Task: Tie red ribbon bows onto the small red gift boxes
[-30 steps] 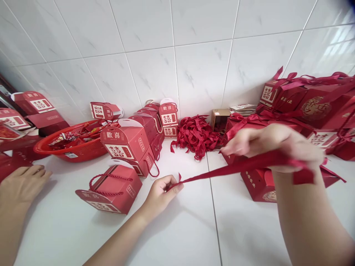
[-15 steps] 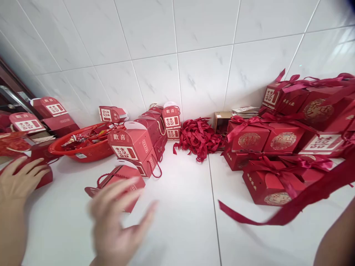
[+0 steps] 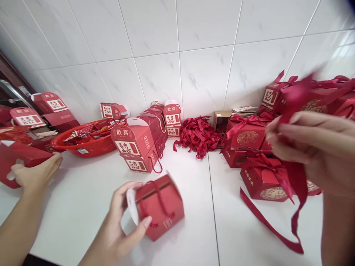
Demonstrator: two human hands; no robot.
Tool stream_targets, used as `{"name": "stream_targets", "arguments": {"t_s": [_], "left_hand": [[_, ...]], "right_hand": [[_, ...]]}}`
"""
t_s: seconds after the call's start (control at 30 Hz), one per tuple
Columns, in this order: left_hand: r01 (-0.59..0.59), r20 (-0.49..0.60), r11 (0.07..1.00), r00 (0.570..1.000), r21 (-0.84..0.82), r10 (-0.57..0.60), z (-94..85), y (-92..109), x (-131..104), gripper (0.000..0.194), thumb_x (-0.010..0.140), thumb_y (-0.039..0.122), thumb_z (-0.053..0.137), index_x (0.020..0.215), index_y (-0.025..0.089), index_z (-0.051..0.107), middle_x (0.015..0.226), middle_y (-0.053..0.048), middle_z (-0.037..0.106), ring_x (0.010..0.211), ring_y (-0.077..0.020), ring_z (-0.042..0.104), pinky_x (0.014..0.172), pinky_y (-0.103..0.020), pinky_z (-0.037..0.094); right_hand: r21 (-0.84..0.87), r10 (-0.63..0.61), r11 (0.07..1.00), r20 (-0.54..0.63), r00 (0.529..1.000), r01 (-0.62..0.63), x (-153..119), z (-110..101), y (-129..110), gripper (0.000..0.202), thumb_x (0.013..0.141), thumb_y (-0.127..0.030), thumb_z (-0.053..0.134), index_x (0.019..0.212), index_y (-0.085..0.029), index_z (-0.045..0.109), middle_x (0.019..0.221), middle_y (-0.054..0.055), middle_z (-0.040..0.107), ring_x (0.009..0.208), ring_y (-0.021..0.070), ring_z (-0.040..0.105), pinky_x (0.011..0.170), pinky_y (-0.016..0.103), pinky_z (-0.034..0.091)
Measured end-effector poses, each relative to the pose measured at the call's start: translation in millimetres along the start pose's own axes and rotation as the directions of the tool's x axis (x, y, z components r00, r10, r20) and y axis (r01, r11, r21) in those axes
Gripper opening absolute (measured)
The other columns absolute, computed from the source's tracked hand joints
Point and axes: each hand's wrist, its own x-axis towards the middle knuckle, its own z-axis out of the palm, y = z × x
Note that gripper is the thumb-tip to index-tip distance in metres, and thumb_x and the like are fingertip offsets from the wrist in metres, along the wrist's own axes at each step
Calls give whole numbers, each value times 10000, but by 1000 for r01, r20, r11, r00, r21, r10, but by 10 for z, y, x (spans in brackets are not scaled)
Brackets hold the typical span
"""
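Note:
My left hand (image 3: pixel 118 221) is closed on the near left end of a red candy box (image 3: pixel 163 210), thumb in front and fingers behind. The box has a red cord handle and looks tilted just over the table, with its white inner flap by my palm. Up at the right, my right hand (image 3: pixel 313 147) pinches a dark red ribbon (image 3: pixel 298 184). One ribbon end hangs down in a loop towards the table; the upper end is blurred. Behind that hand are boxes tied with ribbon bows (image 3: pixel 266 179).
A co-worker's hand (image 3: pixel 36 171) holds another red box (image 3: pixel 19 159) at far left. A red basket (image 3: pixel 91 147) of wrapped sweets, stacked handled boxes (image 3: pixel 135 147), a heap of ribbons (image 3: pixel 198 135) and a small carton (image 3: pixel 222 118) line the tiled wall (image 3: pixel 205 74).
My left hand has taken hold of the handled box and moved it right, towards me. My right hand has come into view with the ribbon. The co-worker's box has been lifted and tilted.

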Motion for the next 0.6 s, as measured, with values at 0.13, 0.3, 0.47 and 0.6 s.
{"name": "stream_targets", "arguments": {"t_s": [0.13,0.3,0.47,0.6], "left_hand": [[-176,233,976,962,126,143,135,288,-6,543,858,315,514,1364,316,316,1480,-75,324,1358,-308,321,1082,-500,342],[-413,312,826,900,385,304,129,520,283,586,805,354,594,1354,299,398,1495,-86,308,1373,-361,268,1053,-551,360],[-422,332,794,897,437,293,120,669,348,129,828,315,532,865,254,639,1318,-65,540,1305,-316,398,998,-521,432],[-577,366,796,791,182,490,33,815,63,156,803,272,524,702,293,641,1178,-22,641,1313,-293,401,1047,-519,373]], "right_hand": [[86,136,981,318,938,-171,-111,257,18,307,797,-483,617,722,-188,577,600,-24,421,486,66,318,426,223,239],[-159,176,982,592,786,-100,-84,378,-5,319,868,-445,500,696,-179,533,579,-40,402,495,74,347,438,207,273],[-257,223,964,641,734,-68,-78,524,27,283,861,-393,483,684,-178,531,672,-7,519,571,100,430,494,221,338],[-273,271,956,663,698,-112,-31,602,86,262,843,-381,501,711,-171,582,689,4,530,601,113,447,527,234,354]]}}
